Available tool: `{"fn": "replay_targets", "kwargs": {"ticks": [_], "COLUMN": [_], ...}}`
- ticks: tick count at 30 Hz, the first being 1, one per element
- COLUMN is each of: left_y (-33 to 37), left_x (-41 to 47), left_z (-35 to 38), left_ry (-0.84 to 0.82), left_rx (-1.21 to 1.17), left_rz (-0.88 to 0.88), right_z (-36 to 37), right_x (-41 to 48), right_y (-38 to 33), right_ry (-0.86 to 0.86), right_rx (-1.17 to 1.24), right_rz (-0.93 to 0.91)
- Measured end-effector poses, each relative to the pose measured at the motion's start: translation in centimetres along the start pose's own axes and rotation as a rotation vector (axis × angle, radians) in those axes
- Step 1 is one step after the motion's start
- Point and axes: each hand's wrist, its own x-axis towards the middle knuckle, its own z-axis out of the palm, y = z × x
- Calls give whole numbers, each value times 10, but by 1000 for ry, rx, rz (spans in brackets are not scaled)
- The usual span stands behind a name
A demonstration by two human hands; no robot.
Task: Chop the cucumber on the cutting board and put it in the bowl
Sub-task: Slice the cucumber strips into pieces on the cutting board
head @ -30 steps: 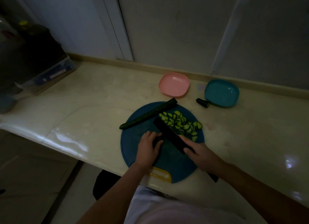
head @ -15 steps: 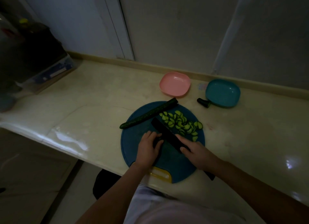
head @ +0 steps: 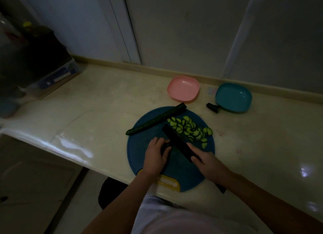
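A round blue cutting board (head: 139, 146) with a yellow handle lies at the counter's front edge. Across its far left part lies a long dark cucumber half (head: 155, 119). A pile of several light green cucumber slices (head: 190, 129) sits on the board's right side. My right hand (head: 208, 163) grips the handle of a dark knife (head: 176, 141), whose blade points away to the left beside the slices. My left hand (head: 155, 156) has its fingers curled over a dark cucumber piece (head: 165, 149) right against the blade; most of that piece is hidden.
A pink bowl (head: 183, 88) and a teal bowl (head: 233, 98) stand behind the board near the wall. A cut cucumber end (head: 213, 108) lies beside the teal bowl. Dark appliances and a box (head: 43, 64) fill the counter's left end.
The knife and my right hand have shifted slightly left and away along the board. My left hand stays on the cucumber piece.
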Motion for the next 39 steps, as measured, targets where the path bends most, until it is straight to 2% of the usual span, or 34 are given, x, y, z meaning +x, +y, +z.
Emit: {"fn": "replay_targets", "kwargs": {"ticks": [30, 39], "left_y": [0, 0], "left_x": [-1, -1], "left_z": [-1, 0], "left_ry": [21, 25], "left_rx": [-23, -46], "left_rz": [9, -15], "right_z": [-8, 3], "right_x": [3, 15], "right_y": [-10, -16], "right_ry": [-68, -70], "right_rx": [91, -8], "right_rz": [50, 7]}}
